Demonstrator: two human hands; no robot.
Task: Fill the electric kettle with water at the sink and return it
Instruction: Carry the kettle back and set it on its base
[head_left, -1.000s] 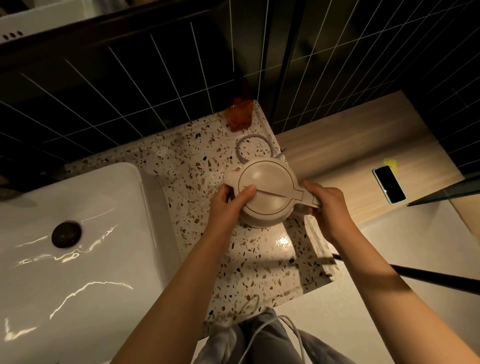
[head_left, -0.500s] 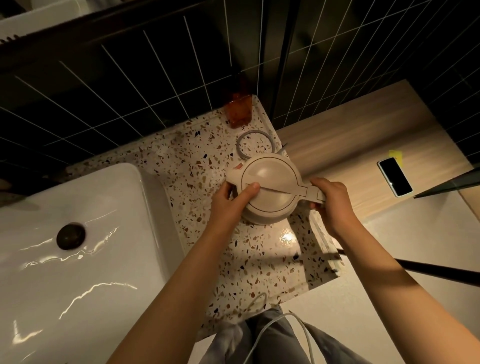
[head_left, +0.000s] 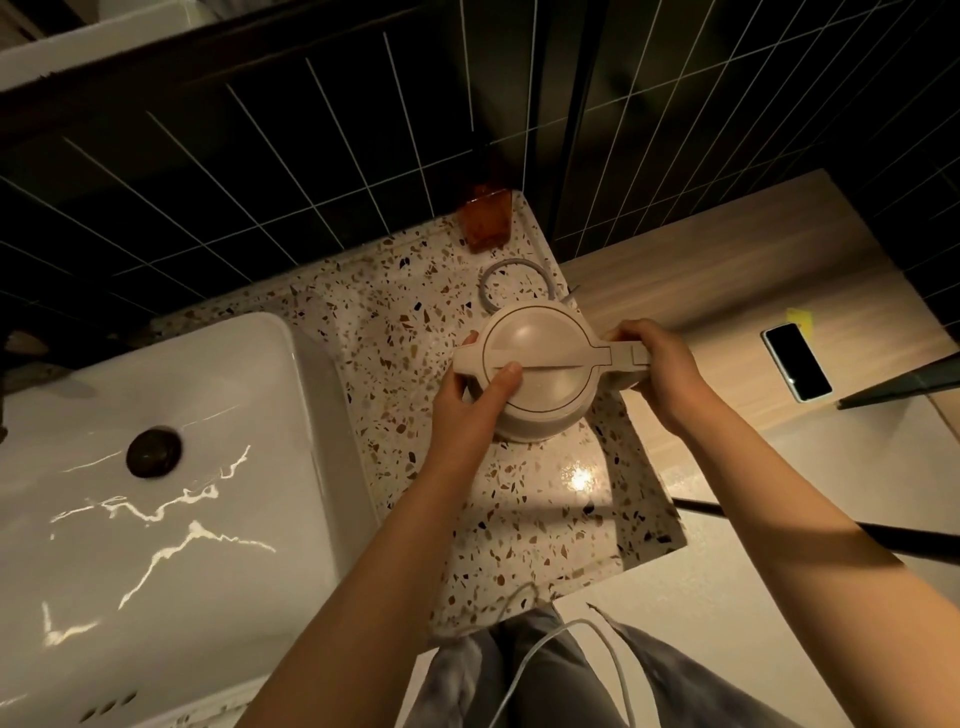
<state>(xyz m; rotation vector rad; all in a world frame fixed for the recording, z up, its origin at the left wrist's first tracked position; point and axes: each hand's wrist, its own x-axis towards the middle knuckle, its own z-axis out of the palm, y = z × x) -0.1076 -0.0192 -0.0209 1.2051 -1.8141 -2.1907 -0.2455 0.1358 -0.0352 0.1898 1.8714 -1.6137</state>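
Note:
A cream electric kettle (head_left: 540, 358) with its lid shut stands on the speckled terrazzo counter (head_left: 519, 499), right of the white sink (head_left: 156, 519). My left hand (head_left: 467, 402) cups the kettle's left side near the spout, thumb resting on the lid. My right hand (head_left: 660, 371) grips the handle on the right. A grey power cord (head_left: 511, 270) loops on the counter just behind the kettle. I cannot see the kettle's base.
The sink basin has a dark drain plug (head_left: 154, 451). An orange cup (head_left: 485, 218) stands by the black tiled wall. A phone (head_left: 797, 361) lies on the wooden shelf (head_left: 727, 270) to the right. A dark rod (head_left: 883, 535) crosses below the counter's right edge.
The kettle and both hands have shifted slightly, the kettle turned so its handle points straight right. Both hands keep their hold.

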